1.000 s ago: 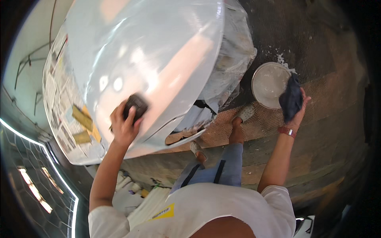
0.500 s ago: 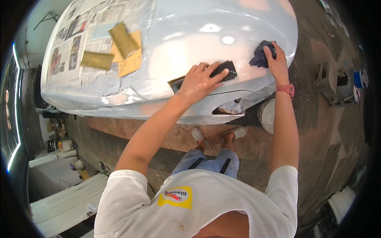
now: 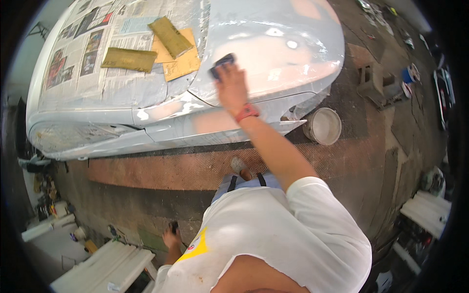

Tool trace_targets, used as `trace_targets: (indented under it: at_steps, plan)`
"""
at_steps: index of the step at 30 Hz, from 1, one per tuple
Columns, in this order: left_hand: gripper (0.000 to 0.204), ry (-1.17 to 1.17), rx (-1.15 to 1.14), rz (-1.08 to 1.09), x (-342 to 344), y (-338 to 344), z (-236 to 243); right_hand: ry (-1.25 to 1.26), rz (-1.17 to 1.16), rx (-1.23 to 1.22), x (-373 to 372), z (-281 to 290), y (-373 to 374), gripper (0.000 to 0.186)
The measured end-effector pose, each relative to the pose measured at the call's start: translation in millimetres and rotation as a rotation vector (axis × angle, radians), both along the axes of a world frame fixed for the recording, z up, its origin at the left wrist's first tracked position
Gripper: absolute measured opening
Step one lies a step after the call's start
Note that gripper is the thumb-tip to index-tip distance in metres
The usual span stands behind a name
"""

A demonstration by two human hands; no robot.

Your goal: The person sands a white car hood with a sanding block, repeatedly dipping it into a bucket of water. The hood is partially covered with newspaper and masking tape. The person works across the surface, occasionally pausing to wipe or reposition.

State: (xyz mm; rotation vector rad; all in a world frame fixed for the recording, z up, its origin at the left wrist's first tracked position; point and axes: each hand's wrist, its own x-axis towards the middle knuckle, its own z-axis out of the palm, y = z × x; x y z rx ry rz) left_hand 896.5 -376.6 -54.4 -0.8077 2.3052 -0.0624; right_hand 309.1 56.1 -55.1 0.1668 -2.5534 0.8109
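Observation:
My right hand (image 3: 231, 88), a red watch at its wrist, holds a dark cloth (image 3: 223, 66) flat against the wet car hood (image 3: 264, 58). The panel is pale grey with pinkish patches. Down at my left side, away from the car, my left hand (image 3: 170, 238) is closed around a small black sanding block (image 3: 173, 226), most of which the fingers hide. Just left of the cloth, several tan sandpaper pieces (image 3: 129, 59) lie on the newspaper masking (image 3: 73, 58) under clear film.
A round bucket (image 3: 325, 126) stands on the floor by the car's front corner. Farther right are a grey step stool (image 3: 376, 85) and a blue-and-white can (image 3: 410, 74). White long panels (image 3: 105, 268) sit at lower left, and a patterned mat (image 3: 195, 168) runs beside the car.
My right hand has swept the cloth leftward across the hood to the masking edge. My left hand has lifted off the hood and dropped to my side with the block. My view has shifted.

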Motion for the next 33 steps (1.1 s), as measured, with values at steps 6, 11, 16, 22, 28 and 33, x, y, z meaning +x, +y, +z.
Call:
trace_targets:
  at_steps: [6,11,16,22,28,33]
  plan:
    - [0.056,-0.023,-0.017,0.339,83,3,-22,-0.131,0.133,-0.088,52,33,-70,0.060]
    - [0.055,0.344,-0.017,0.290,32,50,-27,-0.165,0.184,-0.031,63,23,-19,0.056]
    - [0.054,0.588,-0.041,0.170,-45,64,2,-0.075,0.072,0.109,48,4,76,0.056]
    - [0.054,0.594,-0.157,0.079,-85,97,55,-0.172,-0.131,0.069,17,-24,212,0.056]
    - [0.057,0.413,-0.226,0.160,-43,138,80,-0.202,-0.333,0.005,-9,-72,353,0.055]
    - [0.064,0.363,-0.249,0.269,18,171,87,-0.245,-0.465,-0.114,-34,-113,444,0.056]
